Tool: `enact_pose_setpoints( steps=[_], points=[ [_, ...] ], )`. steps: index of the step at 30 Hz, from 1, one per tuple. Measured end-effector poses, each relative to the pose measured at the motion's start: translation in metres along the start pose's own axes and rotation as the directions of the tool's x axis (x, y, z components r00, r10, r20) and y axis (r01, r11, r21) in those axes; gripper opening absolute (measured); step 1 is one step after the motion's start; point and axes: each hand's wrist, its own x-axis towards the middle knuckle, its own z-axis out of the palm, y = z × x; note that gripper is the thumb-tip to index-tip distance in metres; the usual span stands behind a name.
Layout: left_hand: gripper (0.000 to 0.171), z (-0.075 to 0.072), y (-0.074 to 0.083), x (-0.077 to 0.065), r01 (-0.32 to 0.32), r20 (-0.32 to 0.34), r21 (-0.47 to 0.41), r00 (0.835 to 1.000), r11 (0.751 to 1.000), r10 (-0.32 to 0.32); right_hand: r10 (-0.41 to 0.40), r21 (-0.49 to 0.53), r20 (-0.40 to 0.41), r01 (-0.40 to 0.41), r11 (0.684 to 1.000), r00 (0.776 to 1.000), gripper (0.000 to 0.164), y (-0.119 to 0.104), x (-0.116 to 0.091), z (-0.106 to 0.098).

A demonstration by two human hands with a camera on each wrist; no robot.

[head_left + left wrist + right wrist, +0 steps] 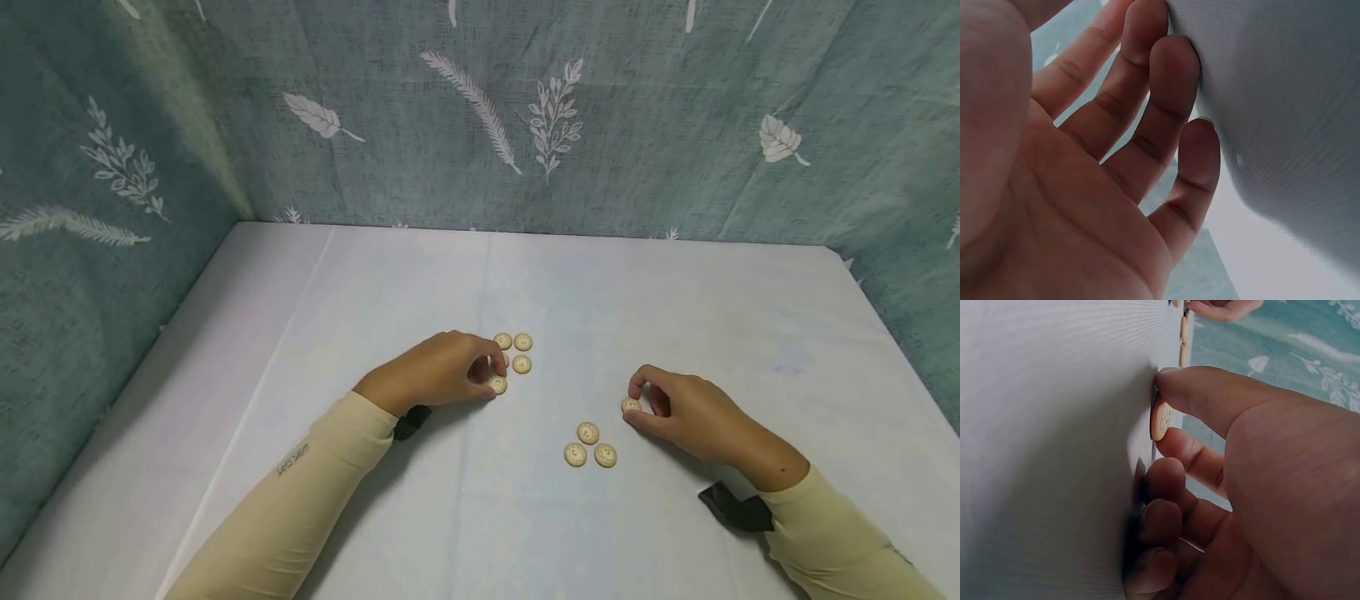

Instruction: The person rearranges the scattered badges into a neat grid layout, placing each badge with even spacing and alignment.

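My left hand point(446, 367) pinches a round wooden button point(497, 384) between thumb and forefinger, right at the white tabletop. Several like buttons lie just beyond its fingertips, one point(522, 342) at the far right of that group and one partly covered by the forefinger. In the left wrist view the fingers point(1175, 75) bend towards the cloth, and no button shows. Over to the right, my right hand point(693, 412) holds another wooden button point(1161, 417) by its edges, thumb on one side and forefinger on the other. The button's face has a carved pattern.
Three more wooden buttons point(588, 432) form a small triangle to the left of and nearer than the right hand. White cloth point(360, 283) covers the table. Green leaf-patterned fabric point(390, 125) stands along the back and sides.
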Motion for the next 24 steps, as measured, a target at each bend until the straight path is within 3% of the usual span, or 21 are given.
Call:
enact_pose_setpoints(
  steps=[12,18,24],
  points=[
    [0.017,-0.003,0.007,0.001,-0.054,-0.026,0.001,0.998,0.999,0.054,0.006,0.000,-0.003,-0.006,1.000,1.000,0.021,0.001,-0.001,-0.002],
    [0.015,0.004,0.009,0.001,-0.045,-0.026,0.000,0.999,0.999,0.045,0.003,0.004,0.005,-0.003,1.000,1.000,0.020,0.002,-0.001,0.003],
    [0.014,0.007,0.016,0.002,-0.090,-0.038,0.022,0.995,0.996,0.091,0.007,-0.004,-0.011,-0.007,1.000,1.000,0.019,0.001,-0.001,0.001]
  ],
)
